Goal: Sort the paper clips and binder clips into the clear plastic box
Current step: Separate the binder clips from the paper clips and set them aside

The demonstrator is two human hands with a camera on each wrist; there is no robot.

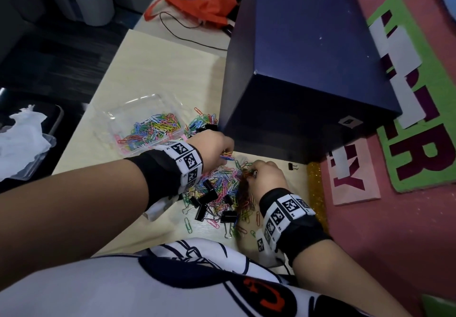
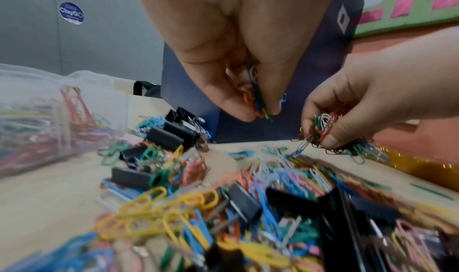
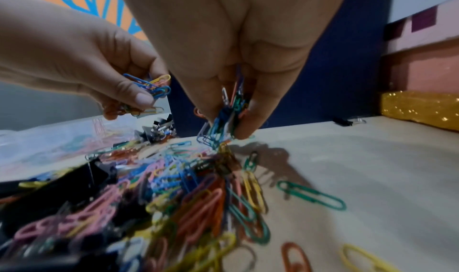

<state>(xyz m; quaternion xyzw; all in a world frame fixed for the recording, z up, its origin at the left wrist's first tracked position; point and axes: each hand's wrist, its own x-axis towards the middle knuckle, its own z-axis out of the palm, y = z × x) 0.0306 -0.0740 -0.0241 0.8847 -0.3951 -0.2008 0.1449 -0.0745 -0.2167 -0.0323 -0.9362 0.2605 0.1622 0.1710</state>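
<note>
A heap of coloured paper clips mixed with black binder clips lies on the pale table in front of me. My left hand hangs just above the heap's far side and pinches a small bunch of paper clips. My right hand pinches a thicker bunch of paper clips at the heap's right edge, its lowest clips touching the pile. The clear plastic box, holding many paper clips, stands left of my left hand.
A tall dark blue box stands right behind the heap. One binder clip lies alone at its foot. More binder clips sit beside the clear box. A gold glitter strip edges the table on the right.
</note>
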